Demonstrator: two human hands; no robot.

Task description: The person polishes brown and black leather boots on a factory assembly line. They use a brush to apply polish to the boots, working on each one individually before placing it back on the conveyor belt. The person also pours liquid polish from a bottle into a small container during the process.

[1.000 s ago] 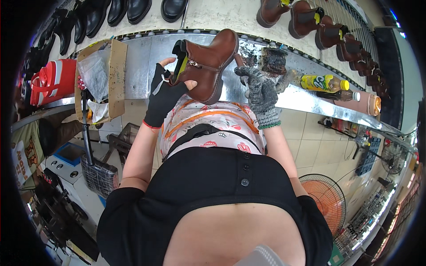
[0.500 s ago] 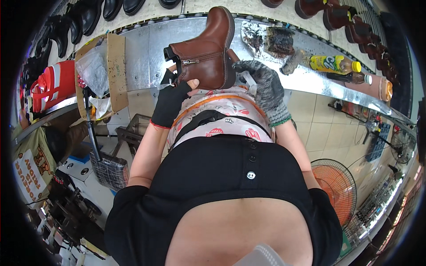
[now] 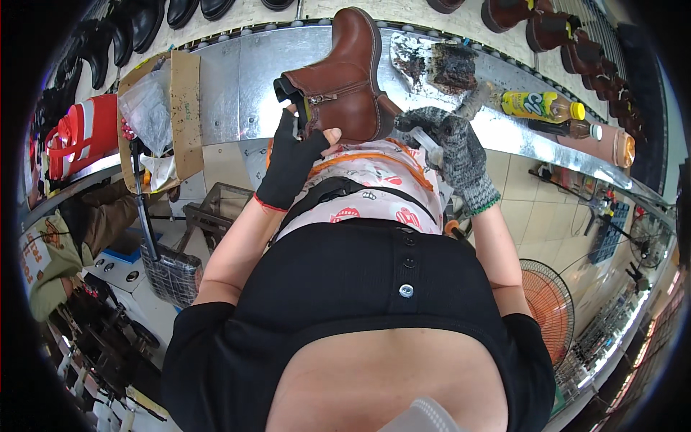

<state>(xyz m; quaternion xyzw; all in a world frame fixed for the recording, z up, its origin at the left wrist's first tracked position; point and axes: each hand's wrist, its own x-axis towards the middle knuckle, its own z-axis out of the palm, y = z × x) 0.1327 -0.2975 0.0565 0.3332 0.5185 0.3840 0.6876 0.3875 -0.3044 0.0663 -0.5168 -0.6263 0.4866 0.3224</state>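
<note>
The left hand (image 3: 291, 162), in a black fingerless glove, had its fingers (image 3: 332, 137) curled shut around the lower edge of a brown leather ankle boot (image 3: 345, 83), holding it up on its side just above the apron-covered lap so that the zip side faced the person. The right hand (image 3: 453, 147), in a grey knitted glove, sat at 3 o'clock of the boot against its heel end, fingers closed on a thin pale tool (image 3: 426, 138), probably to work there. Beyond, at 12 o'clock, ran the long metal bench (image 3: 237, 79), with a yellow plastic bottle (image 3: 540, 106) at 2 o'clock.
</note>
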